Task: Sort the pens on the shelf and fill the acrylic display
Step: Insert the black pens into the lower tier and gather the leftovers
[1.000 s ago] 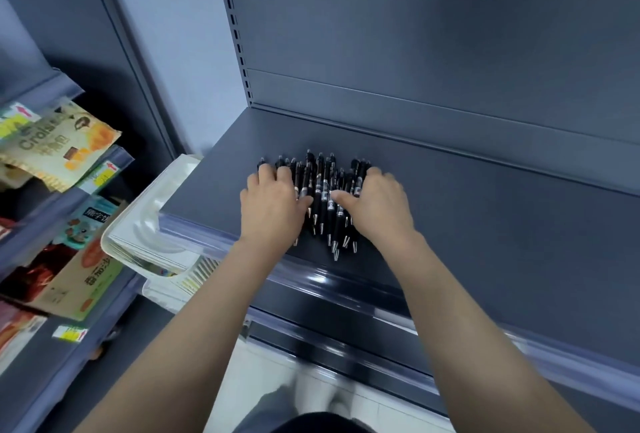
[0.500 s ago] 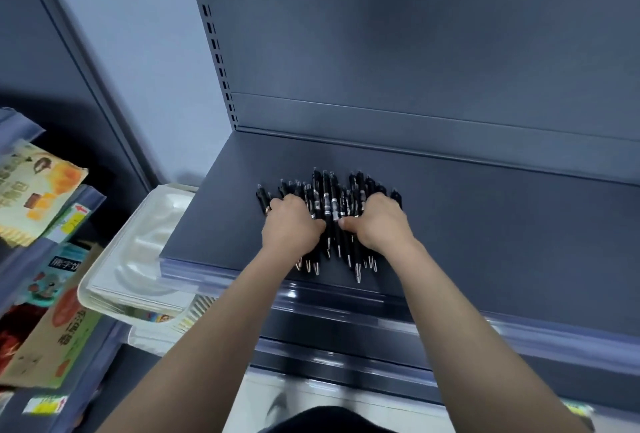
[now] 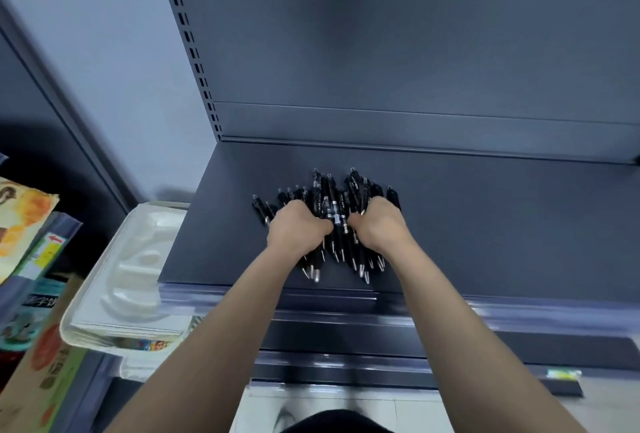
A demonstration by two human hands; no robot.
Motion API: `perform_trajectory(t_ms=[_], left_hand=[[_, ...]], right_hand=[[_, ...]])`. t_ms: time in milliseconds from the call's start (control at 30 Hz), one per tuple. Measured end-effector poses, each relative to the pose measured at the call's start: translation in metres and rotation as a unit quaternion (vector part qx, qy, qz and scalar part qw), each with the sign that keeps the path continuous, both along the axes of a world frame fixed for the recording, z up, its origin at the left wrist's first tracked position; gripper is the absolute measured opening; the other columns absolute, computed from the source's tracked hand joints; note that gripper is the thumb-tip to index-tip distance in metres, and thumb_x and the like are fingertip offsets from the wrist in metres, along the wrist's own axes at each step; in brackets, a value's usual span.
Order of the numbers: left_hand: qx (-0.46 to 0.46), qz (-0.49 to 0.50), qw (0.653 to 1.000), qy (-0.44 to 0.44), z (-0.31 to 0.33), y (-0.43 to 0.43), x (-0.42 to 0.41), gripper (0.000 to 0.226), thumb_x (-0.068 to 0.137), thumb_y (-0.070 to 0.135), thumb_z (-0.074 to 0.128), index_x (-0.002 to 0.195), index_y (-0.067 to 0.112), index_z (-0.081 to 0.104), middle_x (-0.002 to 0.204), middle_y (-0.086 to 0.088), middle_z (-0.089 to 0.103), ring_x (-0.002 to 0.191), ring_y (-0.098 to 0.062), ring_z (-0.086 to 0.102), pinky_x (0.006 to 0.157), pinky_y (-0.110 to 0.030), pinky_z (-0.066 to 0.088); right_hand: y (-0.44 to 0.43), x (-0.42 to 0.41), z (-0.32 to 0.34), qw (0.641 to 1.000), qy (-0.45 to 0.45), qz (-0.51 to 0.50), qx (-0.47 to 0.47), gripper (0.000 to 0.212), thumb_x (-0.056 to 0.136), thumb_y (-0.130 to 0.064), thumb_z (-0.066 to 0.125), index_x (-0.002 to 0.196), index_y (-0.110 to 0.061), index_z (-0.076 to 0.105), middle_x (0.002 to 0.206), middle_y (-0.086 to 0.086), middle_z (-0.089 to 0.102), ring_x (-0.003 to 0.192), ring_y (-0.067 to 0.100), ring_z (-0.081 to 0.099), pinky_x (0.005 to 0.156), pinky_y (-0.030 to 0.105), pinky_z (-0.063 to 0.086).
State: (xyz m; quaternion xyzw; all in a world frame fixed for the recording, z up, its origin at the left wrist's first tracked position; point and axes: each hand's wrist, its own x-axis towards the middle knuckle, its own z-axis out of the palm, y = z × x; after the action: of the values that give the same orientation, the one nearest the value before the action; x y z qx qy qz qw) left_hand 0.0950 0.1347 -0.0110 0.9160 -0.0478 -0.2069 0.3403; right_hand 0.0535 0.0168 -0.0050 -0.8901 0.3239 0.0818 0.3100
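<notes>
While left hand and right hand clutch pens, tips lie near shelf edge.

Left hand and right hand, side by side, curl fingers round pens.

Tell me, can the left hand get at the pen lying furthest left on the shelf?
Probably yes: the leftmost pen lies just beside the left hand on bare shelf, nothing between them, though the hand grips the pen pile.
</notes>
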Motion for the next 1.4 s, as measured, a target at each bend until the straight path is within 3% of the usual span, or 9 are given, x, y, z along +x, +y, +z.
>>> perform_trajectory(t_ms=[300, 400, 467, 567, 733, 800, 867, 933, 1400], left_hand=[[-0.071, -0.065, 0.995, 0.032, 0.001, 0.006, 0.006, 0.044, 0.094, 0.024, 0.044, 0.055, 0.013, 0.025, 0.047, -0.002, 0.025, 0.045, -0.018, 0.026, 0.056, -0.03, 0.03], [-0.133, -0.069, 0.988, 0.038, 0.0, 0.008, 0.007, 0.025, 0.096, 0.025, 0.042, 0.075, 0.011, 0.038, 0.064, -0.007, 0.037, 0.053, -0.019, 0.036, 0.058, -0.033, 0.035], [-0.21, -0.047, 0.974, 0.069, 0.0, 0.008, 0.007, 0.019, 0.097, 0.025, 0.042, 0.103, 0.007, 0.042, 0.072, -0.007, 0.049, 0.056, -0.017, 0.051, 0.062, -0.035, 0.047], [-0.287, -0.038, 0.953, 0.09, 0.004, 0.007, 0.007, 0.026, 0.098, 0.019, 0.043, 0.118, 0.003, 0.037, 0.077, -0.006, 0.052, 0.056, -0.016, 0.057, 0.066, -0.037, 0.055], [-0.329, -0.073, 0.94, 0.053, 0.012, -0.004, 0.01, 0.051, 0.095, 0.012, 0.05, 0.136, -0.009, 0.028, 0.067, -0.002, 0.053, 0.048, -0.009, 0.05, 0.047, -0.02, 0.044], [-0.34, -0.103, 0.934, 0.036, 0.015, -0.012, 0.008, 0.046, 0.093, 0.017, 0.052, 0.128, -0.009, 0.038, 0.057, 0.002, 0.047, 0.046, -0.011, 0.042, 0.048, -0.023, 0.04], [-0.372, -0.128, 0.919, 0.037, 0.018, -0.023, 0.003, 0.015, 0.092, 0.019, 0.056, 0.092, 0.004, 0.052, 0.056, 0.002, 0.042, 0.048, -0.014, 0.037, 0.048, -0.028, 0.035], [-0.39, -0.143, 0.909, 0.044, 0.021, -0.037, -0.005, 0.022, 0.091, 0.018, 0.057, 0.074, 0.014, 0.044, 0.058, 0.001, 0.04, 0.045, -0.012, 0.036, 0.045, -0.027, 0.032], [-0.418, -0.228, 0.877, 0.057, 0.044, -0.191, -0.13, 0.02, 0.088, 0.015, 0.063, 0.082, 0.009, 0.046, 0.054, 0.0, 0.043, 0.045, -0.014, 0.038, 0.043, -0.024, 0.034]], right_hand=[[-0.008, -0.007, 0.007, 0.997, -0.02, -0.018, 0.07, 0.028, 0.099, -0.02, 0.042, 0.075, -0.007, 0.047, 0.073, 0.005, 0.048, 0.066, 0.019, 0.045, 0.059, 0.029, 0.037], [-0.012, -0.01, 0.008, 0.991, -0.057, -0.033, 0.113, 0.029, 0.1, -0.027, 0.042, 0.106, -0.002, 0.056, 0.094, 0.007, 0.054, 0.082, 0.021, 0.05, 0.072, 0.027, 0.037], [-0.014, -0.011, 0.006, 0.985, -0.077, -0.048, 0.145, 0.034, 0.099, -0.032, 0.043, 0.115, -0.004, 0.053, 0.101, 0.006, 0.054, 0.09, 0.021, 0.049, 0.078, 0.028, 0.037], [-0.018, -0.013, 0.007, 0.973, -0.119, -0.064, 0.186, 0.024, 0.098, -0.029, 0.045, 0.103, -0.008, 0.055, 0.092, 0.004, 0.054, 0.081, 0.02, 0.051, 0.073, 0.029, 0.042], [-0.025, -0.025, 0.026, 0.936, -0.197, -0.082, 0.278, 0.013, 0.098, -0.013, 0.046, 0.088, -0.009, 0.054, 0.074, 0.003, 0.056, 0.063, 0.014, 0.052, 0.067, 0.028, 0.044], [-0.031, -0.033, 0.03, 0.918, -0.221, -0.099, 0.314, 0.016, 0.099, -0.011, 0.046, 0.085, -0.01, 0.054, 0.073, 0.003, 0.058, 0.063, 0.014, 0.055, 0.069, 0.029, 0.047], [-0.039, -0.045, 0.033, 0.901, -0.244, -0.121, 0.339, 0.017, 0.099, -0.01, 0.046, 0.085, -0.011, 0.055, 0.072, 0.003, 0.061, 0.062, 0.014, 0.058, 0.065, 0.024, 0.05], [-0.048, -0.059, 0.035, 0.886, -0.265, -0.147, 0.351, 0.015, 0.099, -0.009, 0.047, 0.085, -0.012, 0.054, 0.071, 0.004, 0.063, 0.059, 0.012, 0.06, 0.059, 0.021, 0.052], [-0.169, -0.206, 0.049, 0.859, -0.322, -0.183, 0.353, 0.01, 0.097, -0.008, 0.049, 0.091, -0.01, 0.057, 0.079, 0.01, 0.065, 0.07, 0.02, 0.062, 0.074, 0.029, 0.05]])
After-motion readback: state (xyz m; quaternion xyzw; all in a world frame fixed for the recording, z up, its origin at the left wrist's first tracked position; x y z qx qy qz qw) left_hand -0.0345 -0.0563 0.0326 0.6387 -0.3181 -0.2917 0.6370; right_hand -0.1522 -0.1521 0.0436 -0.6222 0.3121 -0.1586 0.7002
